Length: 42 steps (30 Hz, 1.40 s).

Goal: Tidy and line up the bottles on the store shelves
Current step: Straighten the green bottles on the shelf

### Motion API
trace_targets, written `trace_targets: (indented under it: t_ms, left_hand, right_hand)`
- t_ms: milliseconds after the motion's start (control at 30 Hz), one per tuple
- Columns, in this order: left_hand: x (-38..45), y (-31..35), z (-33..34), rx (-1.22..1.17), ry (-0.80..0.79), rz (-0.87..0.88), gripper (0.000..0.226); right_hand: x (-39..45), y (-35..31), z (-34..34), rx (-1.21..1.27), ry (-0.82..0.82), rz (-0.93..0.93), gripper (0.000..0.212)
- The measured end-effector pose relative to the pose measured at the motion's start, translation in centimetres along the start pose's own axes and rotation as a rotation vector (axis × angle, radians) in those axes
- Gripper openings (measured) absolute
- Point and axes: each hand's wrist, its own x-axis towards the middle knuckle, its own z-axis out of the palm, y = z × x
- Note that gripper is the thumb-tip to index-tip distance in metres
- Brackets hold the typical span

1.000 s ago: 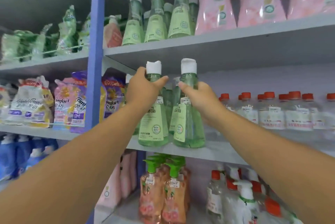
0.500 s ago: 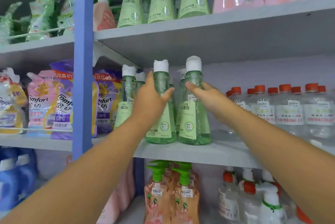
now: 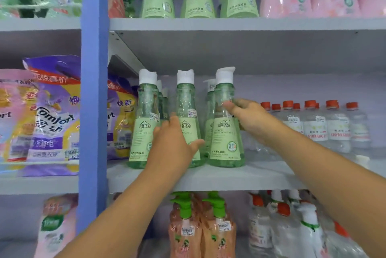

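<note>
The left hand (image 3: 171, 145) has slid lower on the middle clear green plastic bottle (image 3: 186, 111), fingers wrapped around it; the right hand (image 3: 248, 117) grips the right green bottle (image 3: 224, 132).

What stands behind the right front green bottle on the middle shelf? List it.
Behind the right front green bottle, one more green bottle shows its white cap and neck. Its lower body is covered, and anything further back is hidden.

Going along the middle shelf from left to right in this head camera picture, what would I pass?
Comfort refill pouches → blue shelf post → three front green bottles: left, middle, right → clear red-capped bottles.
</note>
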Motion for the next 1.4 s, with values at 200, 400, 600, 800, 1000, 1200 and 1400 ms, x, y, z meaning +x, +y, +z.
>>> trace_targets:
  t_ms: [200, 400, 600, 800, 1000, 1200, 1400]
  left_hand:
    - [-0.4, -1.0, -0.3, -0.073, 0.033, 0.075, 0.087]
    - [0.0, -4.1, -3.5, -0.28, 0.367, -0.006, 0.043]
    - [0.3, -5.6, -3.6, -0.384, 0.006, -0.372, 0.045]
    - [0.2, -5.2, -3.6, -0.423, -0.003, -0.379, 0.054]
    - [0.4, -5.4, -3.6, -0.549, -0.007, -0.401, 0.061]
    - [0.6, -6.1, -3.2, -0.507, -0.013, -0.374, 0.067]
    - [0.6, -6.4, -3.0, -0.403, -0.04, -0.347, 0.076]
  right_hand:
    - [-1.4, -0.3, 1.8, -0.057, 0.071, -0.048, 0.03]
    - [-4.4, 2.2, 1.6, -0.173, 0.023, -0.025, 0.071]
    - [-4.7, 2.3, 1.3, -0.117, -0.094, 0.02, 0.046]
    - [-4.5, 2.7, 0.9, -0.013, -0.142, 0.041, 0.048]
    - [-4.4, 2.7, 1.1, 0.022, -0.131, 0.045, 0.048]
    - [-4.6, 2.9, 0.9, -0.011, -0.128, 0.033, 0.038]
    - [-4.6, 2.9, 0.9, -0.019, -0.146, 0.022, 0.03]
